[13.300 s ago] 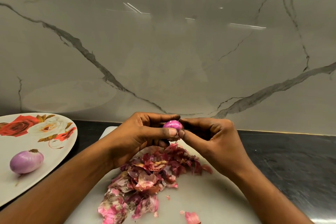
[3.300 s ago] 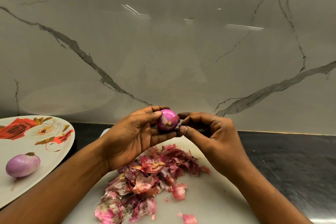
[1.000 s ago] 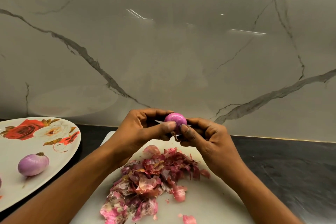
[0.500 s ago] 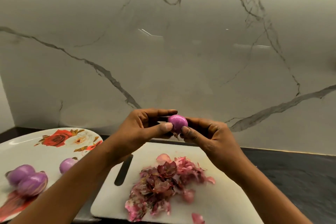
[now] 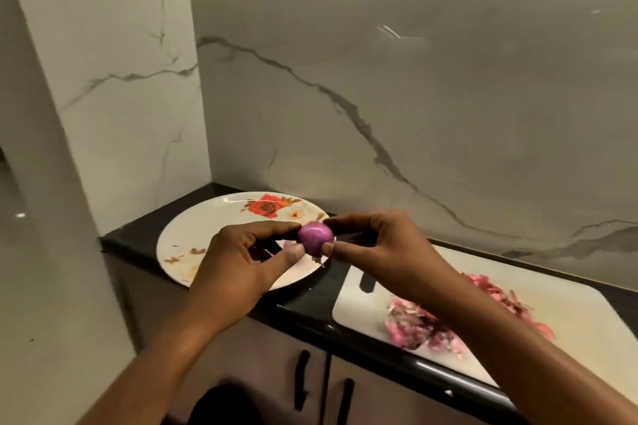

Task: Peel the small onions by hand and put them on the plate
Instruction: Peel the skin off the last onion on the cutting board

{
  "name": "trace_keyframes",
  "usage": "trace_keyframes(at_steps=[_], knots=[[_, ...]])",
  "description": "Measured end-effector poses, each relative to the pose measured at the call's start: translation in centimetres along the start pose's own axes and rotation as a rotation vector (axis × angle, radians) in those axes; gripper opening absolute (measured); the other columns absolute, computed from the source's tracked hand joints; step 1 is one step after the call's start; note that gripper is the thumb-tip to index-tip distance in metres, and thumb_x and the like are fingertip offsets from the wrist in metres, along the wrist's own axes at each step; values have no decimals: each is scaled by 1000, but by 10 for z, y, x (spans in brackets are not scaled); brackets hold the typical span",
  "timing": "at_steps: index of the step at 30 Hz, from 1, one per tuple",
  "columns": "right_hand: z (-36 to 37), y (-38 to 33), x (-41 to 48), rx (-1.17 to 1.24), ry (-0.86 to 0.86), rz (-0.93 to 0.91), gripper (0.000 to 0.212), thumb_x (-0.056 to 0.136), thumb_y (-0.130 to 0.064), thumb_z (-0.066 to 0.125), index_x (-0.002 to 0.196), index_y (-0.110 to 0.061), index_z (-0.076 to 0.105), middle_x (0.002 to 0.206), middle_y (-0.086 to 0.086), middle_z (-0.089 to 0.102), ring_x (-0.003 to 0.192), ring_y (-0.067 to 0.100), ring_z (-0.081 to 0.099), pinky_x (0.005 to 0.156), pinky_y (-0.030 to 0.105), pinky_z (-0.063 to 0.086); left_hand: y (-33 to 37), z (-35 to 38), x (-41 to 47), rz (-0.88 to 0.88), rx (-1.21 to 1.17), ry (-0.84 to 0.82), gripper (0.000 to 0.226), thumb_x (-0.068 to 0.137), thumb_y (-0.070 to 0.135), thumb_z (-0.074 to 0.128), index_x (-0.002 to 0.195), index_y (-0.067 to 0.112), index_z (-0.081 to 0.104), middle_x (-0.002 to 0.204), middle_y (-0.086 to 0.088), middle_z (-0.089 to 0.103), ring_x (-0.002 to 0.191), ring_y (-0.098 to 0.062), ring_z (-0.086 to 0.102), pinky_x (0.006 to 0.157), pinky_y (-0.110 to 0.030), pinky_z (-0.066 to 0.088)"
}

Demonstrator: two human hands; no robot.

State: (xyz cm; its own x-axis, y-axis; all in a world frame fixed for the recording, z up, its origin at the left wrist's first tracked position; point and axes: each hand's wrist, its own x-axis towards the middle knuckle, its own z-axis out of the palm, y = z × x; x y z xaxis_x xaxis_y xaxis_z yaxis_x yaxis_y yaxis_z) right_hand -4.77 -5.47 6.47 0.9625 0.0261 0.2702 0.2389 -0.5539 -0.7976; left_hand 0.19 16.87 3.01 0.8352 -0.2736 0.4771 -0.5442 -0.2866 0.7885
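In the head view, both hands meet over the near right rim of the plate (image 5: 207, 217), and between them sits one small onion (image 5: 315, 233), glossy purple and, as far as can be seen, free of dry skin. The left hand (image 5: 241, 262) closes its fingers (image 5: 293, 254) on the onion's left side, thumb below and forefinger above; the right hand (image 5: 383, 248) pinches it from the right in the same way, with a shred of skin or root hanging just beneath. Held in both hands like this, the onion can be turned and checked for leftover skin before it goes down, which I judge to be the step in hand.

It hangs above the plate and not the white cutting board (image 5: 569, 314), so letting it go should land it on the plate (the plate's centre is hidden behind the left hand, so I cannot tell what already lies there). The peelings (image 5: 414, 324) are heaped on the board to the right, well apart from the plate, which keeps waste off the clean onions. Plate and board both rest on the dark bench (image 5: 303, 307).
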Motion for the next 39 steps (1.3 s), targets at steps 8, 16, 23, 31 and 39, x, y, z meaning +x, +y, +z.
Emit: trace_keyframes(at_steps=[8, 16, 23, 31, 39], knots=[[51, -2, 39, -138, -68, 53, 40, 91, -23, 82, 129, -22, 71, 121, -5, 76, 104, 9, 72, 93, 32, 62, -28, -34, 15, -41, 320, -113, 37, 91, 33, 80, 127, 36, 74, 125, 14, 74, 113, 1, 59, 93, -10, 41], [52, -6, 50, -155, -72, 69, 42, 87, -22, 86, 126, -20, 70, 122, -3, 74, 102, 13, 72, 87, 28, 62, -35, -36, 28, 48, 434, -100, 44, 86, 37, 84, 129, 32, 74, 132, 7, 73, 123, -8, 59, 106, -33, 48], [43, 1, 40, -195, -91, 54, 41, 83, -26, 89, 119, -22, 71, 113, -5, 76, 97, 11, 74, 82, 30, 66, -37, -32, 22, 115, 436, -138, 47, 81, 46, 84, 125, 33, 74, 127, 9, 73, 117, -10, 59, 110, -51, 51], [40, 2, 42, -176, -122, 71, 39, 84, -28, 88, 119, -18, 73, 109, -1, 78, 96, 13, 75, 81, 30, 66, -38, -31, 21, 144, 410, -161, 51, 79, 58, 74, 123, 32, 75, 126, 11, 73, 114, -9, 61, 108, -55, 52], [42, 5, 47, -180, -101, 96, 37, 82, -27, 89, 115, -19, 74, 106, -1, 77, 94, 14, 75, 81, 31, 66, -42, -27, 24, 163, 404, -159, 52, 79, 57, 71, 127, 37, 71, 125, 13, 73, 116, -10, 60, 105, -56, 54]])
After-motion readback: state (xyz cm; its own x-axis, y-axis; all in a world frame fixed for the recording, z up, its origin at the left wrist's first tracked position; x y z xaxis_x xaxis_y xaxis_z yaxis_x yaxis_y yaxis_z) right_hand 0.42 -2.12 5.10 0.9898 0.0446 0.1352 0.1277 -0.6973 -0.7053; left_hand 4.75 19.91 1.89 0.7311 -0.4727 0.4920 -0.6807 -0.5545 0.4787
